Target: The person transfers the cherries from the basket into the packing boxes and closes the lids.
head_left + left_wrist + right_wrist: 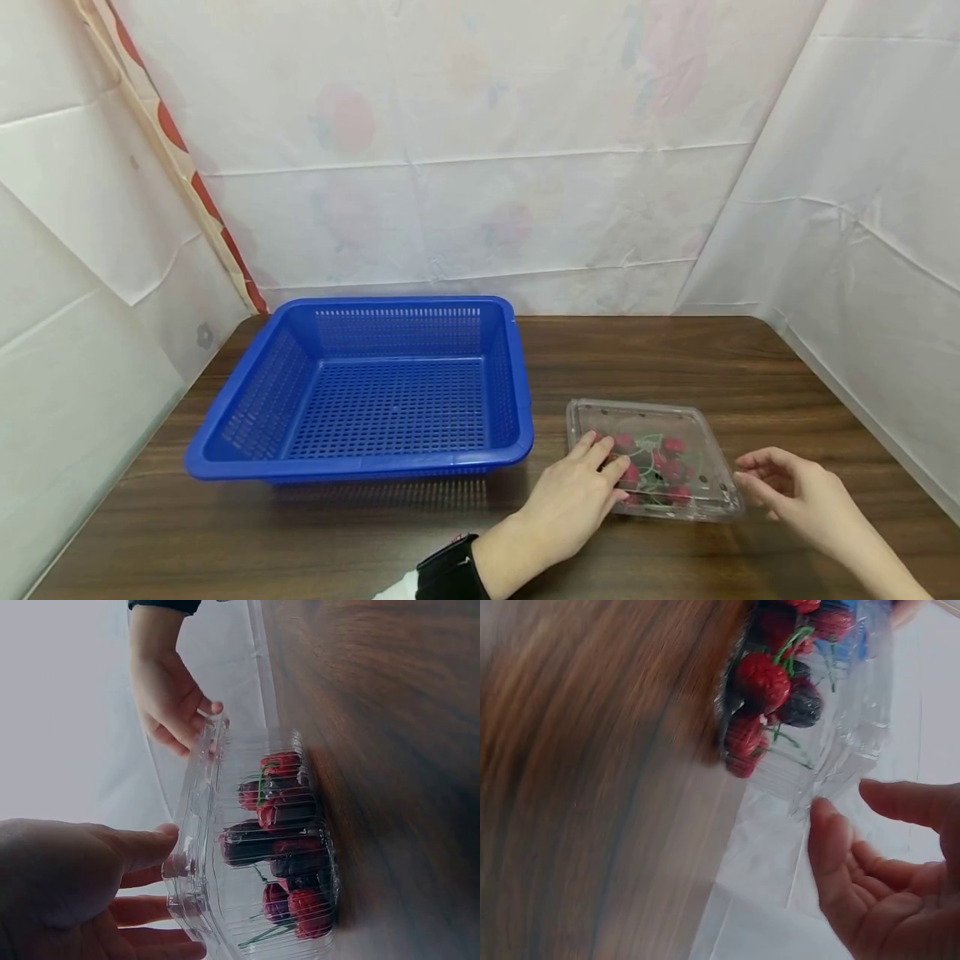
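Note:
A clear plastic clamshell box (705, 454), its lid down, lies on the table. Inside it are several red and dark cherries (289, 810) with green stems. My left hand (573, 500) rests on the box's left side, fingers spread over the lid; in the left wrist view its fingertips meet the lid's edge. At the right edge of the box is my right hand (802, 496), fingers loosely bent. The right wrist view puts one of its fingertips at the lid's corner, while the thumb stands apart from the plastic.
A blue plastic basket (360, 467) with slotted walls stands to the left of the box on the dark wooden table (615, 350). White sheeting (480, 208) hangs behind the table and along both sides.

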`<state>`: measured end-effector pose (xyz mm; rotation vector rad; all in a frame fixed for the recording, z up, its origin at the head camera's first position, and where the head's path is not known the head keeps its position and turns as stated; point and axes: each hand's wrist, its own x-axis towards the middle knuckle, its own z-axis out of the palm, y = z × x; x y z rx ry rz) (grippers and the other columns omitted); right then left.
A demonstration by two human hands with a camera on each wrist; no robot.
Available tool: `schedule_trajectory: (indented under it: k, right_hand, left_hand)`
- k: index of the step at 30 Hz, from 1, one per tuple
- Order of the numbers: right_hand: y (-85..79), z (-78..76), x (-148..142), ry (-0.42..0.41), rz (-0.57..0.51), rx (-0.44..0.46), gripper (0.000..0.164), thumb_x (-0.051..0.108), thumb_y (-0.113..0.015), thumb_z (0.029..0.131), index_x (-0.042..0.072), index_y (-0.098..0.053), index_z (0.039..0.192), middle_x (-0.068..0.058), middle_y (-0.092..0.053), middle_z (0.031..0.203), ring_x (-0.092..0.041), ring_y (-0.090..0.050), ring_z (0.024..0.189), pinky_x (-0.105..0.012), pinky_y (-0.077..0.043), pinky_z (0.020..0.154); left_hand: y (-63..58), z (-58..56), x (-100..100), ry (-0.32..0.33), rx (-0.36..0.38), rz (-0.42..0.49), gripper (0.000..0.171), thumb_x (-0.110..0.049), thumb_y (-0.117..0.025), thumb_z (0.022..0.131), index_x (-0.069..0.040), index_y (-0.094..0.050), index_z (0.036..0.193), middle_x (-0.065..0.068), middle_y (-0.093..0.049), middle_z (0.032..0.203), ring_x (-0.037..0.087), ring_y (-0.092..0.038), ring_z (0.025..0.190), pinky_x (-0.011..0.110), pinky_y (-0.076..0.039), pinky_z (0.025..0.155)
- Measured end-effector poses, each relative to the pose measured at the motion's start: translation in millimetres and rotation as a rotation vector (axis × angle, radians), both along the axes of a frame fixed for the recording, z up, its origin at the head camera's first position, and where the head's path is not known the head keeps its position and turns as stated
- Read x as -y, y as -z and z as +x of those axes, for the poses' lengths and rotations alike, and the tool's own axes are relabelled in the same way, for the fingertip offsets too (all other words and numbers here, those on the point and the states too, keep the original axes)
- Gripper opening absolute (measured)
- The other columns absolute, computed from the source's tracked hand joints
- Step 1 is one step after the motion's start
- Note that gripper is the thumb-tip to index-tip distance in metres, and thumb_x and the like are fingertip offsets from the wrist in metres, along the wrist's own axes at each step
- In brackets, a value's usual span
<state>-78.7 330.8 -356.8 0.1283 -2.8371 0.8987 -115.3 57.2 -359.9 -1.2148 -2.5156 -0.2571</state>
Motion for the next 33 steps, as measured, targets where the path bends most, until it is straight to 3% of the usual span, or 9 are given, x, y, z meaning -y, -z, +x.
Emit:
schedule_trajectory:
  k: [4, 8, 11, 15, 18, 20, 24, 33]
  right_hand:
    - [3.1, 4.3, -8.1, -0.099, -0.117, 0.174, 0.029, 0.010, -0.055, 0.087, -0.013, -0.050, 0.104, -0.005, -0.059, 0.083, -0.004, -0.056, 0.063, -0.026, -0.048, 0.049]
    - [6.2, 4.2, -17.0, -0.242, -0.240, 0.257, 0.031, 0.005, -0.047, 0.091, -0.022, -0.042, 0.105, 0.001, -0.059, 0.086, -0.007, -0.057, 0.067, -0.029, -0.049, 0.052]
    - [8.8, 2.3, -22.8, -0.362, -0.391, 0.325, 0.033, 0.000, -0.041, 0.092, -0.029, -0.032, 0.105, 0.004, -0.060, 0.087, -0.010, -0.059, 0.070, -0.031, -0.050, 0.056]
    - [12.5, -0.8, -27.9, -0.503, -0.635, 0.440, 0.036, -0.004, -0.033, 0.093, -0.032, -0.017, 0.109, -0.004, -0.060, 0.090, -0.016, -0.061, 0.074, -0.034, -0.051, 0.061]
    - [14.8, -1.6, -29.3, -0.533, -0.754, 0.526, 0.036, -0.002, -0.030, 0.094, -0.032, -0.016, 0.110, -0.010, -0.059, 0.093, -0.019, -0.061, 0.078, -0.034, -0.050, 0.067]
    - [15.9, -1.5, -29.6, -0.527, -0.812, 0.577, 0.032, -0.001, -0.029, 0.095, -0.029, -0.025, 0.109, -0.013, -0.058, 0.095, -0.020, -0.061, 0.080, -0.034, -0.050, 0.070]
    - [18.7, -1.0, -30.8, -0.510, -0.896, 0.633, 0.024, 0.000, -0.029, 0.095, -0.011, -0.041, 0.112, -0.015, -0.056, 0.096, -0.022, -0.060, 0.083, -0.034, -0.049, 0.073]
    - [23.1, -1.2, -29.7, -0.519, -0.908, 0.574, 0.021, -0.003, -0.031, 0.093, -0.005, -0.042, 0.111, -0.013, -0.056, 0.094, -0.020, -0.060, 0.081, -0.033, -0.049, 0.071]
  left_hand:
    - [0.6, 0.2, -0.1, -0.001, -0.004, 0.005, 0.032, -0.032, -0.050, 0.090, -0.015, -0.059, 0.115, 0.008, -0.053, 0.121, 0.022, -0.047, 0.114, 0.025, -0.043, 0.084]
    - [0.4, 0.9, -0.1, -0.005, 0.002, 0.006, 0.033, -0.033, -0.049, 0.089, -0.015, -0.059, 0.116, 0.007, -0.053, 0.121, 0.022, -0.046, 0.114, 0.025, -0.042, 0.086]
    - [0.3, 0.9, -0.2, -0.005, 0.001, 0.003, 0.033, -0.033, -0.049, 0.089, -0.015, -0.059, 0.116, 0.007, -0.053, 0.121, 0.022, -0.046, 0.115, 0.026, -0.039, 0.089]
    - [0.4, 0.8, -0.3, -0.002, -0.006, -0.003, 0.034, -0.033, -0.049, 0.089, -0.015, -0.059, 0.116, 0.008, -0.053, 0.121, 0.022, -0.045, 0.115, 0.027, -0.036, 0.093]
    - [0.7, 0.9, -0.4, -0.002, -0.014, -0.004, 0.033, -0.033, -0.050, 0.089, -0.014, -0.059, 0.116, 0.008, -0.053, 0.120, 0.022, -0.046, 0.115, 0.028, -0.035, 0.094]
    - [0.7, 1.0, -0.5, -0.001, -0.023, -0.004, 0.033, -0.032, -0.050, 0.089, -0.014, -0.059, 0.115, 0.008, -0.053, 0.120, 0.022, -0.046, 0.115, 0.028, -0.035, 0.094]
    - [1.6, 1.0, -1.0, 0.001, -0.036, -0.003, 0.032, -0.032, -0.050, 0.089, -0.014, -0.060, 0.115, 0.008, -0.054, 0.119, 0.022, -0.046, 0.114, 0.028, -0.034, 0.095]
    - [1.8, 1.3, -1.8, -0.003, -0.018, -0.009, 0.033, -0.033, -0.050, 0.089, -0.015, -0.059, 0.116, 0.008, -0.053, 0.121, 0.023, -0.045, 0.115, 0.030, -0.037, 0.093]
